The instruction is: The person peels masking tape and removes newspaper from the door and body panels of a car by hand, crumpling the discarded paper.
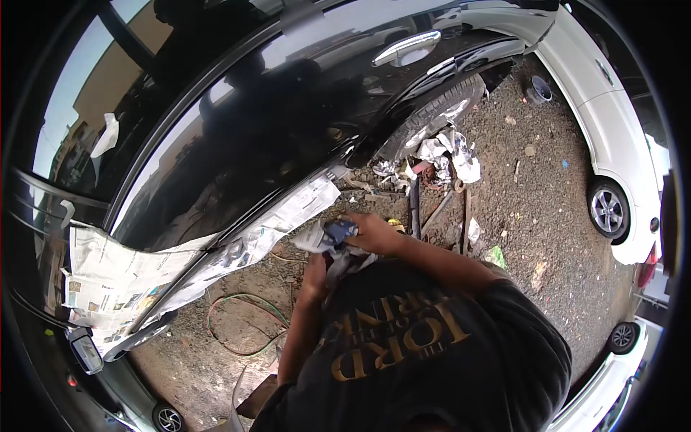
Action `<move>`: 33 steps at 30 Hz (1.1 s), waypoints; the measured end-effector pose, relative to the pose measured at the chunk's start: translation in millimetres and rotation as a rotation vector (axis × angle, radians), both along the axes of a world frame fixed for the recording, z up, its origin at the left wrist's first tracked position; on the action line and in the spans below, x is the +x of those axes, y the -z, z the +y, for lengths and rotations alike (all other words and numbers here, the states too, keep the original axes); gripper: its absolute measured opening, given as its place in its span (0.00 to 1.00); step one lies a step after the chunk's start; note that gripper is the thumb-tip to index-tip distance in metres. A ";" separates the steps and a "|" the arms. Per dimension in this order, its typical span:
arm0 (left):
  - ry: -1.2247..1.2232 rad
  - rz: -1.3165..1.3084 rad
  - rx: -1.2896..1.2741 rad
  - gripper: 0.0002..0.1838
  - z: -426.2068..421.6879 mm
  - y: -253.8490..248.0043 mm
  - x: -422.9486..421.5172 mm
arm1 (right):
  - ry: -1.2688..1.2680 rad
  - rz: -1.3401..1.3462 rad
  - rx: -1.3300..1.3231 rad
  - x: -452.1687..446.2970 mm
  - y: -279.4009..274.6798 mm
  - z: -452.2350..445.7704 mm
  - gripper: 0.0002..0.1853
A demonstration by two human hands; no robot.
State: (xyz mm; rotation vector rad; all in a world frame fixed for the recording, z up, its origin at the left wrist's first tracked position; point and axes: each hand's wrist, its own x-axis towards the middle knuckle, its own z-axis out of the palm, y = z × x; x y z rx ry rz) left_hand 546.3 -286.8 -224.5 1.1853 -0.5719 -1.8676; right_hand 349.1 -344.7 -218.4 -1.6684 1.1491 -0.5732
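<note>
My right hand [371, 234] is closed on a blue-and-white packet-like thing [340, 231], held in front of my chest; its exact kind I cannot make out. My left hand [314, 273] is just below it, fingers curled in close to the same thing and partly hidden. A pale crumpled piece [310, 238] juts out to the left of the blue part. Greyish material [347, 265] hangs between my hands and my black T-shirt. Beyond them stands a black car [288, 115], with newspaper sheets [266, 227] along its lower edge.
More newspaper [119, 281] covers the car's front panel. Crumpled foil-like wrapping [450, 155] lies by the car's wheel [439, 119], near dark bars [414, 209]. A thin hose [241, 351] coils on the gravel. A white car [597, 108] stands at right, with a bucket [540, 89] close by.
</note>
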 end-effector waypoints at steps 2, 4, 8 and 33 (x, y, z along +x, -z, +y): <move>0.076 -0.542 -0.207 0.26 -5.8 -7.7 -10.0 | 0.218 -0.137 0.080 -34.2 43.1 -9.3 0.29; 0.072 -0.629 -0.221 0.29 -8.1 -23.9 -17.6 | 0.466 -0.287 0.170 -70.4 97.4 -20.8 0.23; 0.138 -1.002 -0.722 0.40 -19.8 -44.3 -61.4 | 0.300 -0.693 0.428 -116.0 89.1 -28.3 0.22; 0.279 -0.889 -0.392 0.34 -5.4 44.2 -143.2 | 0.710 0.502 0.333 -411.8 285.7 -93.6 0.29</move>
